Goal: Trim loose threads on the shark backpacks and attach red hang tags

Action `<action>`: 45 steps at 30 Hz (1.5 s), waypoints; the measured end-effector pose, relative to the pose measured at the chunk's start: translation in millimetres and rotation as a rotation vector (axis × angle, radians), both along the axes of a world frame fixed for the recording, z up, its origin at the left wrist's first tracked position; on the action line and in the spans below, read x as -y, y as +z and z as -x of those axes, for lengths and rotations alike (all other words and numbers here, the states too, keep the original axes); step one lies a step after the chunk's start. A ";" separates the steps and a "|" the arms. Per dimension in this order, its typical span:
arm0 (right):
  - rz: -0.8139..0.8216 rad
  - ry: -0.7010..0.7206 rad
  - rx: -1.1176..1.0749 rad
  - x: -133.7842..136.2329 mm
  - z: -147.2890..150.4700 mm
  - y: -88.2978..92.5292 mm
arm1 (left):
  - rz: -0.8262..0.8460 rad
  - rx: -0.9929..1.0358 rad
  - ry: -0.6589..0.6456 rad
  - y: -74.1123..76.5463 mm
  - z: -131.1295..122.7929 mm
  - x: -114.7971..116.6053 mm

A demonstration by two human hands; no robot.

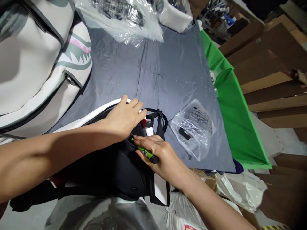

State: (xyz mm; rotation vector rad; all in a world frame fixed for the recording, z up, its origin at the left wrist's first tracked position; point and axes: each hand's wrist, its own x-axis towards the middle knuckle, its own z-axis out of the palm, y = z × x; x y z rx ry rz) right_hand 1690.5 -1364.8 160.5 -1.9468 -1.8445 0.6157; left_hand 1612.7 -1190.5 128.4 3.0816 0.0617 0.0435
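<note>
My left hand (124,116) lies palm down on a black and white bag part (115,169) at the table's near edge, fingers curled over its top by the black straps (157,119). My right hand (157,153) grips a green and black pen-shaped tool (145,153). The tool's tip touches the black fabric just below my left hand.
A dark sheet (153,70) covers the table. A white bag with a shark-mouth print (48,60) stands at the left. A clear plastic pouch (193,127) with a small black piece lies to the right. Crumpled plastic (124,19) sits at the back. Green cloth (230,111) and cardboard boxes (268,64) are at the right.
</note>
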 end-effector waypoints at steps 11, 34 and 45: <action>0.074 0.113 0.034 -13.3 -1.5 9.9 | -0.026 -0.006 -0.012 -1.1 -0.4 -0.3; 0.036 0.069 -0.021 -9.5 -4.3 3.2 | -0.012 -0.032 0.010 1.2 -2.8 0.7; -0.028 -0.012 -0.058 -3.0 -3.7 -6.8 | 0.002 -0.077 0.002 3.7 -3.4 0.0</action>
